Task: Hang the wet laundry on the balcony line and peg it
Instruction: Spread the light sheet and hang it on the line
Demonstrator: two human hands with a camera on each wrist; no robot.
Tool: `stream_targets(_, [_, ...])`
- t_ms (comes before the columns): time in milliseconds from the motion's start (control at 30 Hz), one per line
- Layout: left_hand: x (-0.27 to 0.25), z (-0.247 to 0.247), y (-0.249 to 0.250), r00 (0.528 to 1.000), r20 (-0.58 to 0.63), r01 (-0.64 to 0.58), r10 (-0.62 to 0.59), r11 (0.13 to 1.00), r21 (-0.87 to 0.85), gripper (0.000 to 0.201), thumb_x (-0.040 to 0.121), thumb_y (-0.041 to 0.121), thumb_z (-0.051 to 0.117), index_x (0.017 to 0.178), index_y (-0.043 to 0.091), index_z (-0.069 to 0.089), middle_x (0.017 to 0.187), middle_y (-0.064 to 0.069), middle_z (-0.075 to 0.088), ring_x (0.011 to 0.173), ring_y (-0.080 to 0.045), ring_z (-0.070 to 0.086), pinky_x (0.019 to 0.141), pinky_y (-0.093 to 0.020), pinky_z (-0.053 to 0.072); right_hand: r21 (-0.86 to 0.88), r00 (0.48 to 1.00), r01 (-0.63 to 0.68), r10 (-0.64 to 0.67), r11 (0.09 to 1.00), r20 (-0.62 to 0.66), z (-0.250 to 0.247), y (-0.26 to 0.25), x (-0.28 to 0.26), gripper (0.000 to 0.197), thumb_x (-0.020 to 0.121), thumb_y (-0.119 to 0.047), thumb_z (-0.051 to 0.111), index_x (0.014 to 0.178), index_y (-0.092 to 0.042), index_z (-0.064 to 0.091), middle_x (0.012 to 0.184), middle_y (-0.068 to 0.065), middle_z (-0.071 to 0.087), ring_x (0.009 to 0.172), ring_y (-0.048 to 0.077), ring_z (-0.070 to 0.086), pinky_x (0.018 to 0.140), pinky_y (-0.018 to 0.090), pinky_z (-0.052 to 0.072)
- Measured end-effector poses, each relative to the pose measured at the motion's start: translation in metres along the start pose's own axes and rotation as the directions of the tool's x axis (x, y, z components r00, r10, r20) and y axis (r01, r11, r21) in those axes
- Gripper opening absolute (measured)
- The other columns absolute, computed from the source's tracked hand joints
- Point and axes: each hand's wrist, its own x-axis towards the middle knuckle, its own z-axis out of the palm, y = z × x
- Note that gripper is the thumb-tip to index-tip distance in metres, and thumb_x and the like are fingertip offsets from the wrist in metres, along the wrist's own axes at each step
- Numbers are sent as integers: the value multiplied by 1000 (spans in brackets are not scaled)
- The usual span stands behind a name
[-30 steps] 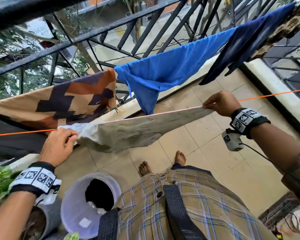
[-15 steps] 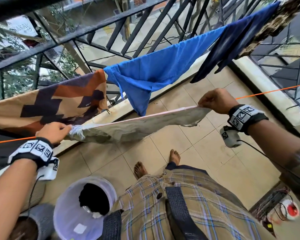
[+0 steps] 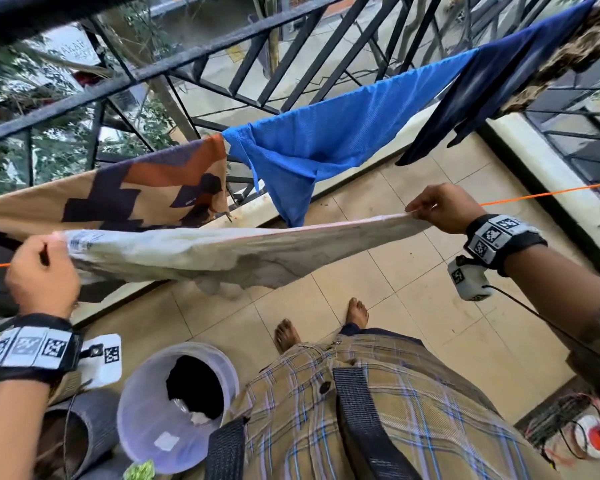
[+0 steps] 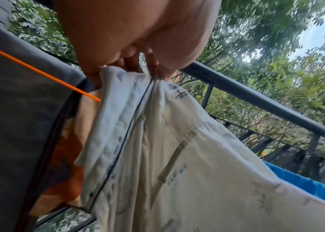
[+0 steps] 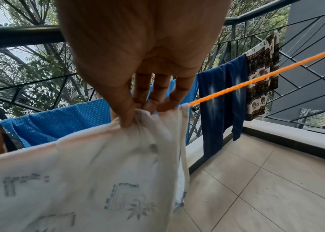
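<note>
Pinching cream cloth taut, both hands' fingers; bucket below, blue shirt beyond

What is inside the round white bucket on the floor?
In the white bucket lies a dark bundle, probably more laundry, with something pale beside it and a white patch on the bottom. Whatever lies beneath the bundle is covered.

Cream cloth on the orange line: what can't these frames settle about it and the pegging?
- Orange line under the cream cloth: covered by it in the head view.
- Pegs: none visible; the bucket contents are dark, unreadable.
- Cloth print: blurred in the right wrist view.
- Left hand fingers: mostly hidden by the palm in the left wrist view.
</note>
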Motion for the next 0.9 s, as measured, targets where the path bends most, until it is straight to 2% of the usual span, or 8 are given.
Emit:
stream_targets(100, [-9,0,-16,998,23,68,-66,995,-77,44,98,46,44,100,6,61,95,-29,62,89,-46,60,82,-55,48,3,1000,-23,23,1000,-18,4,-1,1,18,83,-4,68,93,-14,78,95,9,72,88,29,63,81,39,51])
stream_targets(200, [-4,15,-52,978,62,206,-200,972,-111,63,79,77,58,92,17,68,82,-16,70,79,-35,69,81,-53,57,-9,999,-38,38,999,-27,6,-4,2,19,83,-4,67,93,-15,79,95,10,71,90,32,63,82,42,52])
stream_targets(300, [-14,12,-30,965,130,227,-226,974,9,53,78,70,63,81,16,67,80,-8,70,82,-30,66,87,-48,54,-28,999,-38,37,999,-24,5,-6,0,18,83,-5,68,94,-15,79,95,11,71,91,32,63,82,40,51])
stream_targets(467, [-8,5,-16,920,266,270,-289,957,106,58,81,62,59,64,7,62,73,-19,66,84,-39,63,84,-46,49,-38,996,-75,74,996,-40,2,-4,-7,22,83,-4,64,95,-16,79,97,10,72,93,32,63,83,40,51])
stream_targets(667, [40,12,-65,897,362,325,-254,934,-149,63,65,79,70,88,20,67,87,-16,72,81,-41,69,75,-63,55,-18,993,-99,98,995,-73,5,0,-14,24,82,-1,64,95,-14,79,96,10,72,93,33,63,83,41,51])
stream_targets(700, [38,9,-52,904,331,352,-271,910,-217,62,63,81,70,89,25,68,86,-9,73,81,-39,70,74,-60,57,-15,991,-100,99,995,-86,5,0,-15,23,82,-2,64,95,-14,79,96,10,72,92,33,63,83,41,51])
stream_targets(800, [25,-7,0,953,256,247,-160,900,-358,29,82,54,68,72,27,65,63,17,63,64,0,59,69,-19,51,-18,990,-72,69,997,-126,4,3,-15,20,82,-4,67,94,-15,79,96,12,72,91,36,64,82,43,51])
stream_targets(900, [36,-3,-8,942,288,280,-174,880,-383,39,73,63,73,79,26,64,75,8,65,70,-4,62,57,-14,53,-33,990,-42,38,999,-134,0,3,-15,22,82,-2,65,95,-14,79,96,13,71,91,37,63,82,45,51])
